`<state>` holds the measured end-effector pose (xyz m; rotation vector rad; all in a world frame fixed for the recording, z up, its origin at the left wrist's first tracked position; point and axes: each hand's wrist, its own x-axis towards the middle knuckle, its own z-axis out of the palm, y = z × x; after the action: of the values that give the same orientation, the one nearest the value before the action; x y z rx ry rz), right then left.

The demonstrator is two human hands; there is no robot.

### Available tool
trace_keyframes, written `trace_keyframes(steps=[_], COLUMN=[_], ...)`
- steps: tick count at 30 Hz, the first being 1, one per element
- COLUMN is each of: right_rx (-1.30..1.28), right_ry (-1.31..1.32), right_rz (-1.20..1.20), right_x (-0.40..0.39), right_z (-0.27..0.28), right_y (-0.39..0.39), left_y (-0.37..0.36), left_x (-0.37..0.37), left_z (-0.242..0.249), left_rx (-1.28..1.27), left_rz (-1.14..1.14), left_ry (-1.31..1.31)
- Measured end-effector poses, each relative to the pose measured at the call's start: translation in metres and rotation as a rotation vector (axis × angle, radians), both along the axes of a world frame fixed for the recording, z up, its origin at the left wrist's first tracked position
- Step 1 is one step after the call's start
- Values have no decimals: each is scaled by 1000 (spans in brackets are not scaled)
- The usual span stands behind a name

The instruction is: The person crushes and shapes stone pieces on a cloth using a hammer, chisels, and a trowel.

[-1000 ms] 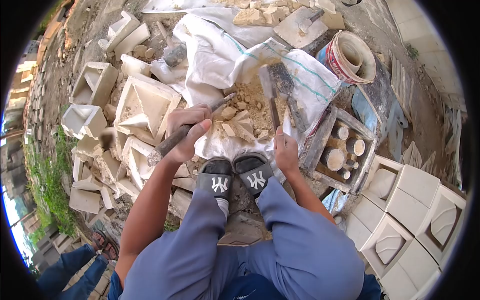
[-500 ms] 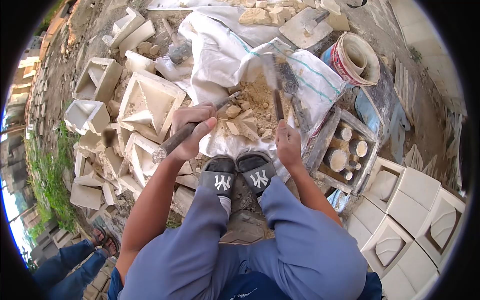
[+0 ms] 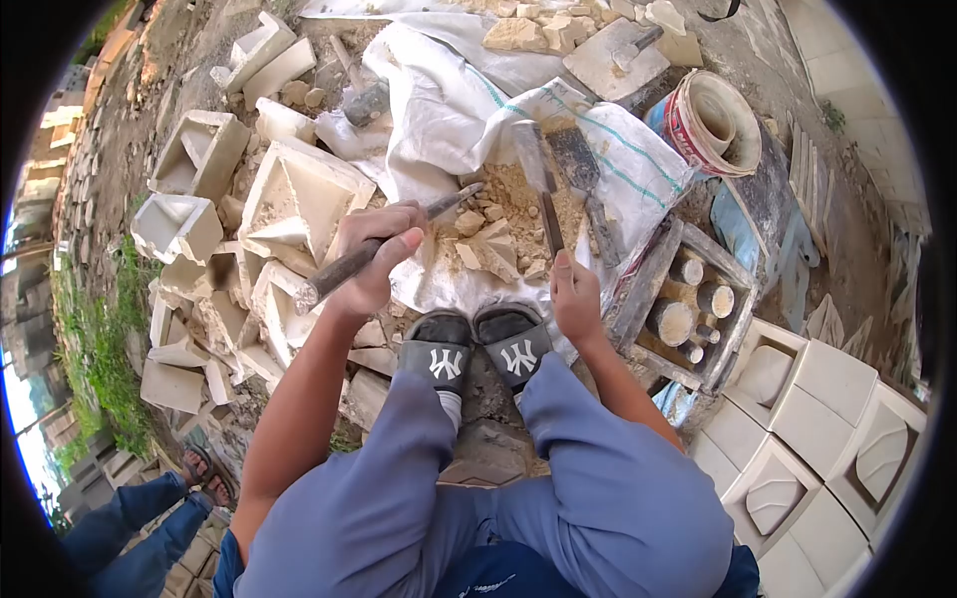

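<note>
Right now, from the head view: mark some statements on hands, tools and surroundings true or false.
1. The left hand holds a rod. True.
2. The right hand holds nothing. False: it grips the handle of a metal-headed tool.
3. The bucket lies between the feet. False: it is beyond the right hand, beside the white sack.
4. Round-topped pieces sit inside the box. True.

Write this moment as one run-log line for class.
left grip: closed on chisel-like rod | right grip: closed on hammer-like tool | near rod: stone chunks | under chunks: white sheet
</note>
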<state>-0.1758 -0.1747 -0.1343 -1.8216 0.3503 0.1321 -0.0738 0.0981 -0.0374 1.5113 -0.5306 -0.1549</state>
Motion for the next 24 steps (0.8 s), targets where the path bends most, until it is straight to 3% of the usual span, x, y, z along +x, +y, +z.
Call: trace_keyframes(steps=[5, 7, 9, 13, 15, 17, 19, 20, 22, 24], right_rx=[-185, -403, -416, -136, 347, 405, -175, -177, -411, -385], right_ry=[-20, 382, 339, 92, 30, -6, -80, -86, 453, 297], right_rz=[22, 166, 125, -84, -258, -230, -21, -20, 159, 95], right_x=[-6, 10, 21, 21, 10, -15, -25, -20, -10, 4], right_z=[-25, -26, -27, 0, 14, -18, -24, -29, -30, -25], right_y=[2, -13, -24, -16, -2, 0, 6, 2, -4, -11], left_y=[3, 2, 7, 8, 6, 4, 2, 1, -3, -4], left_x=[6, 4, 7, 2, 2, 1, 4, 5, -1, 3], left_z=[2, 5, 1, -3, -4, -1, -1, -1, 1, 3], left_rx=[4, 7, 23, -4, -20, -5, -1, 5, 11, 24], left_rz=[36, 86, 67, 78, 59, 50, 34, 26, 22, 41], left_ry=[38, 104, 92, 66, 19, 19, 10, 6, 9, -5])
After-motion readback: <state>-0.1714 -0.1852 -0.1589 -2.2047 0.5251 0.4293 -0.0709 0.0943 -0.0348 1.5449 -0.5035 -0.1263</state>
